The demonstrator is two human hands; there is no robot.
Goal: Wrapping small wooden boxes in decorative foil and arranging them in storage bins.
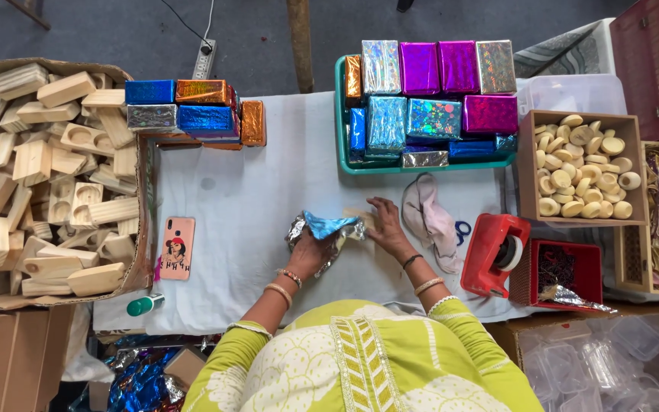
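My left hand (310,252) grips a crumpled sheet of shiny foil paper (328,229), blue on one face and silver on the other, on the white cloth-covered table (245,198). My right hand (384,223) presses flat on a pale wooden block (361,216) that the foil half covers. Both hands touch the same bundle at the middle of the table.
A cardboard box of wooden blocks (47,175) fills the left. Foil-wrapped blocks (192,111) are stacked at back left; more fill a teal tray (429,99). A phone (177,248), a cloth (429,217), a red tape dispenser (495,253) and a box of round pale pieces (583,164) lie around.
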